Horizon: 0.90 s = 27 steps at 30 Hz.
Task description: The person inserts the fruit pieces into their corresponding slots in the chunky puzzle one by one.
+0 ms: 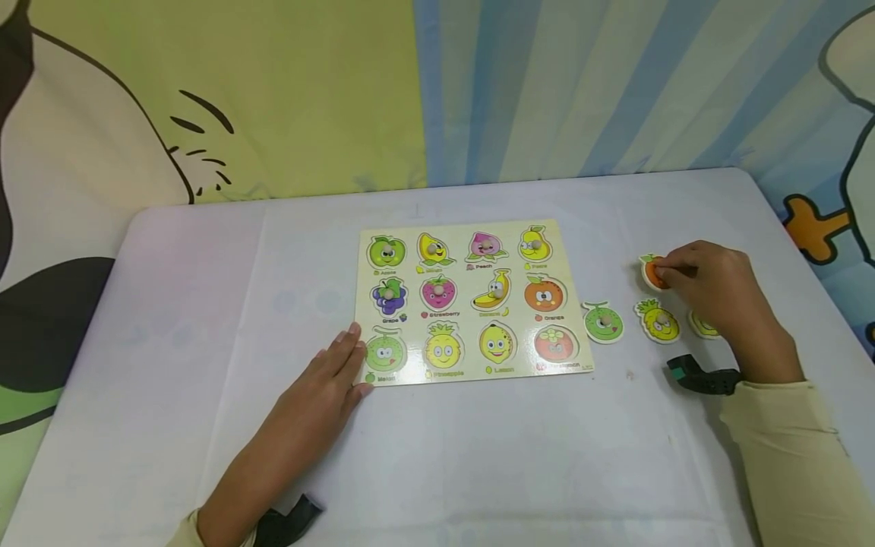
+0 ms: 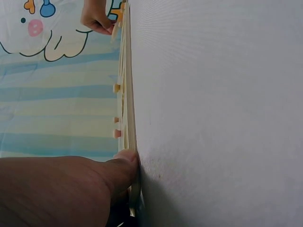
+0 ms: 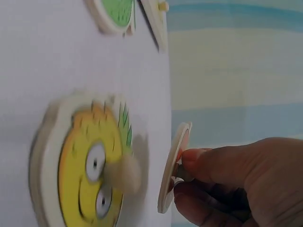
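Observation:
My right hand (image 1: 714, 292) pinches the knob of an orange fruit puzzle piece (image 1: 652, 272) with a green leaf. In the right wrist view, this piece (image 3: 171, 165) stands tilted, lifted off the cloth. My left hand (image 1: 328, 380) rests at the lower left corner of the fruit puzzle board (image 1: 472, 325), fingers straight along its edge and thumb (image 2: 124, 161) against its side. Knobbed pieces fill the board's upper two rows; its bottom row shows printed pictures without knobs. Below the right hand lie a pineapple piece (image 1: 658, 322) and a yellow piece (image 1: 702, 327) partly hidden by it.
A green melon piece (image 1: 603, 324) lies close to the board's right edge. White cloth covers the table (image 1: 478, 456). Behind it hangs a printed curtain (image 1: 287, 99) with stripes and cartoon figures. A dark strap (image 1: 704, 376) is on each wrist.

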Motion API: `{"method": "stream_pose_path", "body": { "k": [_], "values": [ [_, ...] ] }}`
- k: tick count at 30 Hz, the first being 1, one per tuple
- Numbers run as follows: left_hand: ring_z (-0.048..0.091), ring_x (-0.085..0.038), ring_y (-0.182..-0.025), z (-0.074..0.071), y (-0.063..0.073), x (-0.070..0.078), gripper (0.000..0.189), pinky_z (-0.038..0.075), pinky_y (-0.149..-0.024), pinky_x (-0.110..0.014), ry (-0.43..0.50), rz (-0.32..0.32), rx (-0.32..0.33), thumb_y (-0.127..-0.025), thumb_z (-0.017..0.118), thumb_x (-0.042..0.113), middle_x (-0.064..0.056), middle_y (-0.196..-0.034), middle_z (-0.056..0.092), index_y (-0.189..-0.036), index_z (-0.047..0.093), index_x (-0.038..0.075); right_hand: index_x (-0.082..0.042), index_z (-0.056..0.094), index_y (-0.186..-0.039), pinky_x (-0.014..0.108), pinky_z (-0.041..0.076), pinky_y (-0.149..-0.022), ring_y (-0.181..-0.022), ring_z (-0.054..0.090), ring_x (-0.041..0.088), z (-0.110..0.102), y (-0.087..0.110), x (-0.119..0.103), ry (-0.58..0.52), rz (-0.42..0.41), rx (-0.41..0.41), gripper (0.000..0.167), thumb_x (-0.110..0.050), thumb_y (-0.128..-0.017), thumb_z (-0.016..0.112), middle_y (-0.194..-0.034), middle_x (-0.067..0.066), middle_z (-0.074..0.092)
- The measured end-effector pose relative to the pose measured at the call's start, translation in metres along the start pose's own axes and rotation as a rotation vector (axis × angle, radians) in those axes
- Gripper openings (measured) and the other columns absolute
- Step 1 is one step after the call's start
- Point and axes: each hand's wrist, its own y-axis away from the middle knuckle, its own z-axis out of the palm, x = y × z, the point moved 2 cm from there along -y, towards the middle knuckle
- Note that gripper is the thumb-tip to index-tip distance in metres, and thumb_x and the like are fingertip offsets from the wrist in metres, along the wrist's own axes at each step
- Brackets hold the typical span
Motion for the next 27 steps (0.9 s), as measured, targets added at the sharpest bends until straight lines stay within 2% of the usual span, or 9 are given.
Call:
{"method": "stream_pose_path", "body": {
  "k": [6, 10, 11, 14, 18, 21, 27],
  "values": [
    [0.034, -0.037, -0.138, 0.000, 0.000, -0.001, 0.063, 0.036, -0.106, -0.051, -0.002, 0.010, 0.010, -0.088, 0.074, 0.016, -0.020, -0.153, 0.032, -0.138, 0.047, -0.009, 0.011, 0.068, -0.104, 0.058, 0.051, -0.077, -0.091, 0.057, 0.040, 0.003, 0.004, -0.019, -0.019, -0.053, 0.002, 0.017, 0.001, -0.090, 0.068, -0.105, 0.025, 0.061],
    [0.034, -0.036, -0.138, 0.000, 0.000, -0.001, 0.063, 0.036, -0.106, -0.050, -0.007, 0.017, 0.015, -0.088, 0.074, 0.016, -0.019, -0.153, 0.032, -0.139, 0.047, -0.009, 0.010, 0.070, -0.101, 0.054, 0.053, -0.072, -0.087, 0.059, 0.037, 0.006, 0.006, -0.032, -0.027, -0.128, 0.000, 0.016, 0.001, -0.088, 0.070, -0.101, 0.023, 0.062],
    [0.034, -0.036, -0.138, 0.000, 0.000, -0.001, 0.063, 0.036, -0.106, -0.050, -0.010, 0.018, 0.016, -0.088, 0.074, 0.016, -0.019, -0.153, 0.032, -0.139, 0.047, -0.009, 0.009, 0.071, -0.099, 0.052, 0.053, -0.071, -0.086, 0.060, 0.036, 0.007, 0.007, -0.036, -0.031, -0.149, -0.001, 0.014, 0.002, -0.087, 0.071, -0.099, 0.021, 0.063],
    [0.035, -0.036, -0.138, 0.000, 0.001, -0.001, 0.063, 0.036, -0.106, -0.050, -0.010, 0.018, 0.018, -0.088, 0.075, 0.016, -0.019, -0.153, 0.032, -0.138, 0.047, -0.009, 0.006, 0.072, -0.097, 0.033, 0.053, -0.068, -0.085, 0.060, 0.031, 0.009, 0.010, -0.050, -0.044, -0.193, -0.008, 0.012, 0.000, -0.086, 0.073, -0.097, 0.017, 0.064],
    [0.035, -0.036, -0.138, 0.000, 0.001, -0.001, 0.062, 0.037, -0.105, -0.050, -0.008, 0.020, 0.026, -0.087, 0.075, 0.016, -0.019, -0.153, 0.033, -0.138, 0.048, -0.009, 0.004, 0.074, -0.096, 0.024, 0.051, -0.063, -0.083, 0.061, 0.029, 0.014, 0.014, -0.067, -0.078, -0.232, -0.026, 0.011, -0.001, -0.086, 0.074, -0.096, 0.015, 0.065],
    [0.035, -0.037, -0.138, 0.000, 0.001, 0.000, 0.062, 0.037, -0.105, -0.051, -0.009, 0.021, 0.029, -0.087, 0.075, 0.015, -0.019, -0.153, 0.033, -0.138, 0.048, -0.009, 0.004, 0.074, -0.095, 0.034, 0.053, -0.063, -0.082, 0.061, 0.028, 0.018, 0.016, -0.079, -0.095, -0.246, -0.049, 0.011, -0.002, -0.086, 0.074, -0.095, 0.014, 0.065],
    [0.034, -0.037, -0.138, -0.001, 0.001, 0.000, 0.061, 0.036, -0.106, -0.050, -0.004, 0.015, 0.016, -0.088, 0.074, 0.014, -0.020, -0.153, 0.032, -0.138, 0.047, -0.009, 0.003, 0.073, -0.092, 0.038, 0.051, -0.065, -0.080, 0.061, 0.025, 0.026, 0.015, -0.097, -0.120, -0.258, -0.069, 0.007, -0.001, -0.086, 0.073, -0.091, 0.011, 0.065]
  ]
}}
